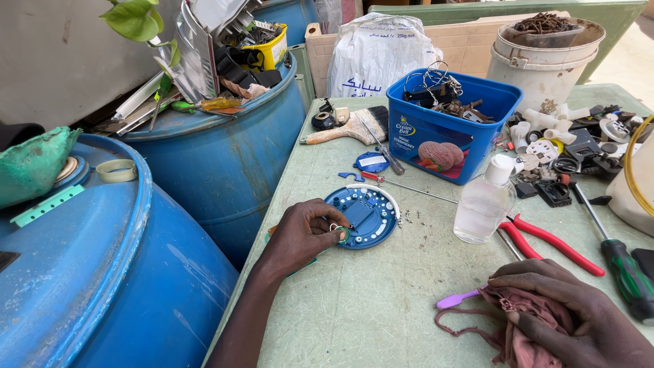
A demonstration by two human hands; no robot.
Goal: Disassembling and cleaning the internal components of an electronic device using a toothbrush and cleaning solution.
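Note:
A round blue plastic device (pixel 364 216) lies opened, inside up, on the pale green table (pixel 381 300). My left hand (pixel 303 235) rests at its left edge, fingertips pinching a small green and white ring-shaped part against the rim. At the lower right my right hand (pixel 572 310) is closed on a bunched dusty-pink cloth (pixel 524 327), with a purple plastic handle (pixel 458 298) sticking out to the left of it. Small loose screws (pixel 411 217) lie just right of the device.
A clear bottle with white cap (pixel 485 202), red-handled pliers (pixel 555 243) and a green-handled screwdriver (pixel 623 266) lie to the right. A blue tub of scrap (pixel 449 123), a paintbrush (pixel 347 129), white buckets (pixel 545 58) stand behind. Two blue barrels (pixel 204 157) stand left.

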